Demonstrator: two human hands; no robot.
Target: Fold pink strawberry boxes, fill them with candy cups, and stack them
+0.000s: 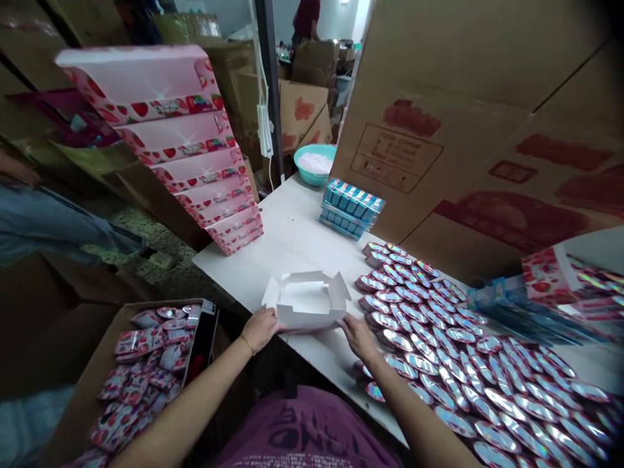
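A white-lined cardboard box [312, 317] with its flaps standing up lies at the near edge of the white table [292, 221]. My left hand [262, 329] grips its near left corner, the fingers partly hidden behind the card. At the near right corner my right hand [357, 336] holds the same box, thumb and fingers pinched on its wall. The inside of the box shows plain white. Just right of my right hand stand many shiny oval-topped packs [390, 338] in close rows.
A tall stack of pink strawberry-print boxes [190, 153] rises at the table's left corner. Behind are blue packs [351, 208], a turquoise basin [314, 166] and a large brown carton [419, 156]. A carton of strawberry-print packs [141, 364] sits low left. Another person's leg [63, 224] is at far left.
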